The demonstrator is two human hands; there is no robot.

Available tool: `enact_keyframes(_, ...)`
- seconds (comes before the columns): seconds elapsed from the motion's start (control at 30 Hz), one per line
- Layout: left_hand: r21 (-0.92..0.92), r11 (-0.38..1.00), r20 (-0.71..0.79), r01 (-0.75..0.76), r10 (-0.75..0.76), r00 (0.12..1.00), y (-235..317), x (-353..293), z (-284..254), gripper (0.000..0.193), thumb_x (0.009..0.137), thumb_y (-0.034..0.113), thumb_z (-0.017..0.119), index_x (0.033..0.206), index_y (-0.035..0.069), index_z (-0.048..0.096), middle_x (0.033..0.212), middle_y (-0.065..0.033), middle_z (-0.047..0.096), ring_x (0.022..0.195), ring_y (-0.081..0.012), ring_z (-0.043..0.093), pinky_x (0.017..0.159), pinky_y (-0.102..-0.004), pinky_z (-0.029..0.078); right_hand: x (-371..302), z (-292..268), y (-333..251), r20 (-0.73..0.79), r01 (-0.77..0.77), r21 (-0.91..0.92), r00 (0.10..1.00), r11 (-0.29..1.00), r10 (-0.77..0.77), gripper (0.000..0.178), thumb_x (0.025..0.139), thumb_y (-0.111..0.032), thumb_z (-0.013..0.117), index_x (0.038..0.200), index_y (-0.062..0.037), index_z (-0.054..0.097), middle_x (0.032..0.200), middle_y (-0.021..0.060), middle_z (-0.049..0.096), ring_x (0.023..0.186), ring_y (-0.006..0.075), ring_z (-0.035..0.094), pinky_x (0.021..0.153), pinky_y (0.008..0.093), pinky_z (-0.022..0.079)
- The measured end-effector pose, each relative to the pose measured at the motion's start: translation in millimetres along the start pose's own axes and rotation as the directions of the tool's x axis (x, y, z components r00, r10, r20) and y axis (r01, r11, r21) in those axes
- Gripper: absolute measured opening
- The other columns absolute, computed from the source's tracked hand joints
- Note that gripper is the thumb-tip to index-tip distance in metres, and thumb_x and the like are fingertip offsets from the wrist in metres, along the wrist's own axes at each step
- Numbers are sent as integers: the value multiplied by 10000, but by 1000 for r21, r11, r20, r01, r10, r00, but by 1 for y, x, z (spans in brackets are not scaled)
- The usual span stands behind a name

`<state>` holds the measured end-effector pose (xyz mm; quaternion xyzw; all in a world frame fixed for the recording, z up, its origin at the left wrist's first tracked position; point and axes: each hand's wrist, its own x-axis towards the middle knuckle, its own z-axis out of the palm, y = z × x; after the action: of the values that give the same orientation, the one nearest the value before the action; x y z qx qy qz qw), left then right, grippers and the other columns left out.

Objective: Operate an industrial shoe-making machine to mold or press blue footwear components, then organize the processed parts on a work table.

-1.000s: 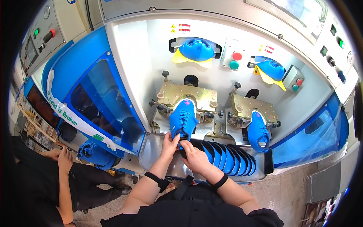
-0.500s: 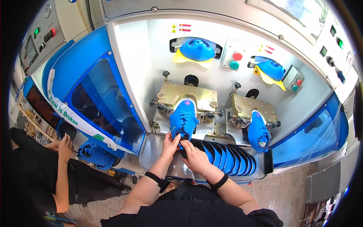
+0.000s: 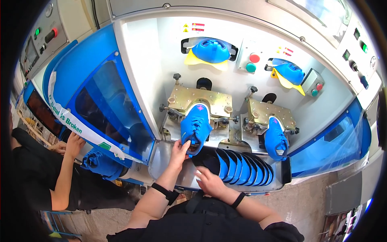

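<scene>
A blue shoe upper (image 3: 196, 128) with blue laces and a pink mark lies toe-first in the left brass-coloured clamp (image 3: 201, 98) of the machine. My left hand (image 3: 178, 153) pinches the rim of its heel opening, thumb on top. My right hand (image 3: 210, 182) is apart from the upper, just in front of a row of curved black-and-blue pieces (image 3: 238, 169). Its fingers are curled, with something small and whitish at their tips that I cannot make out. A second blue upper (image 3: 275, 139) sits in the right clamp (image 3: 271, 113), untouched.
Two blue moulds with yellow flaps (image 3: 210, 52) protrude from the back wall, beside red and green buttons (image 3: 252, 62). A metal tray edge (image 3: 161, 159) runs in front. At left, a co-worker's hand (image 3: 74, 145) is near a blue machine cover (image 3: 100, 92) and more blue uppers (image 3: 100, 163).
My right hand has let go of the upper's heel and drawn back toward me. My left hand keeps its hold on the heel. The co-worker's hands have shifted slightly.
</scene>
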<state>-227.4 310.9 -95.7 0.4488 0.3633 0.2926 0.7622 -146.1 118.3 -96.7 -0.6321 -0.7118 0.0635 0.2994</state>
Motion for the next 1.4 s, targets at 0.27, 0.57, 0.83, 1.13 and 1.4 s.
enact_keyframes(0.27,-28,999,-7,39,-40,999,6,-8,5,430,914,411,637,1172,100,489,983,-57,632,783,-132,643,627,-293,546,-58,40,40,389,220,-227,914,949,-119,552,850,-168,536,1374,-22,438,1463,122,408,1342,268,424,995,362,443)
enact_keyframes(0.57,-30,997,0,76,-76,997,18,-16,6,429,928,423,610,1190,103,495,1002,-48,614,835,-135,635,688,-317,559,-76,51,46,386,164,-298,922,940,-39,664,849,-243,630,1434,-51,381,1516,79,354,1396,252,362,1123,394,305)
enact_keyframes(0.83,-76,989,61,123,-118,991,29,-21,-3,531,905,392,667,1280,89,445,1030,-72,612,829,-153,641,687,-314,568,-78,59,44,336,139,-322,942,936,-25,616,848,-253,623,1405,-74,430,1496,56,393,1379,228,386,1114,395,319)
enact_keyframes(1.13,-81,993,48,85,-81,996,31,-38,-23,519,938,190,630,1361,113,340,1049,-119,645,880,-201,678,709,-338,567,-62,43,40,364,116,-207,931,971,-34,538,828,-182,648,1340,-105,500,1428,37,469,1323,226,458,1045,362,408)
enact_keyframes(1.4,-168,969,138,181,-158,978,-39,-118,-157,592,924,89,613,1442,111,327,1304,-150,522,1163,-240,554,946,-382,496,-21,-16,9,527,-544,536,813,645,249,264,927,-89,596,1187,-72,635,1081,114,641,985,219,652,802,301,526)
